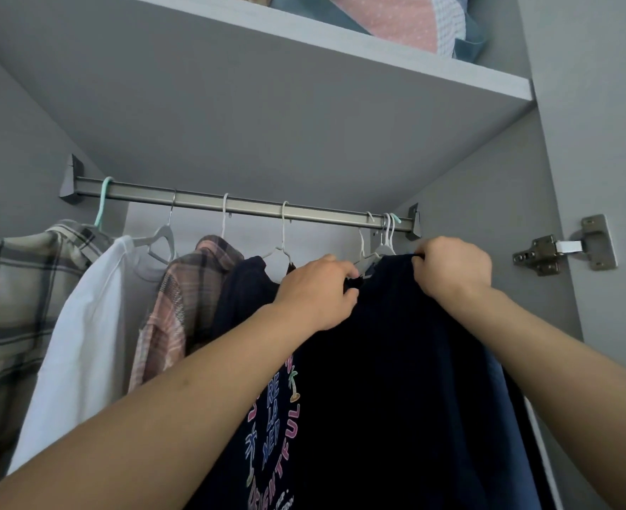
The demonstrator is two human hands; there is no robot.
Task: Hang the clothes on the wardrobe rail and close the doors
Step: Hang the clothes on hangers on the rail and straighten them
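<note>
A dark navy T-shirt with colourful lettering hangs below the right end of the metal wardrobe rail. My left hand pinches its collar near a white hanger. My right hand grips the shirt's right shoulder edge. Along the rail to the left hang a grey checked shirt, a white T-shirt, a pink plaid shirt and a dark garment. Several hanger hooks crowd the rail's right end.
A shelf sits right above the rail, with folded fabrics on top. The right side panel carries a metal door hinge. A blue garment hangs behind the navy shirt at the right.
</note>
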